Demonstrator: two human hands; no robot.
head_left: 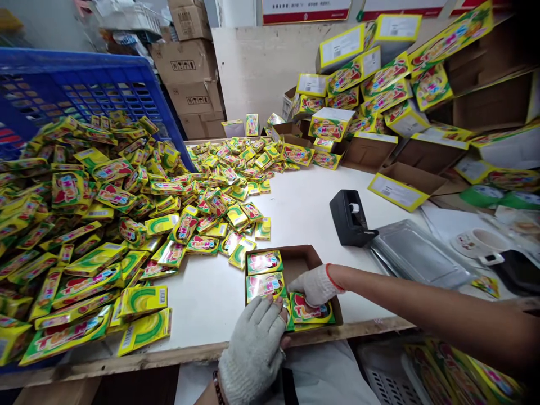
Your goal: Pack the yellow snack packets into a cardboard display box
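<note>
An open cardboard box (312, 253) stands near the table's front edge, with small yellow-green printed packets lying flat inside. Two packets, one being the upper left packet (264, 262), show along its left side. My left hand (255, 343), in a white knitted glove, is closed over the box's near left corner, fingertips on the packets and thumb outside the near wall. Inside the box, my gloved right hand (314, 286) has its fingers closed on the right-hand packet (311, 312), which lies at the near end. Its fingertips are partly hidden. The box's far right part shows bare cardboard.
A large heap of loose packets (113, 197) spills from a blue crate (105, 84) on the left. A black tape dispenser (350, 219), a clear plastic tray (422, 253) and a mug (481, 244) stand right. Printed boxes (333, 124) are piled at the back right.
</note>
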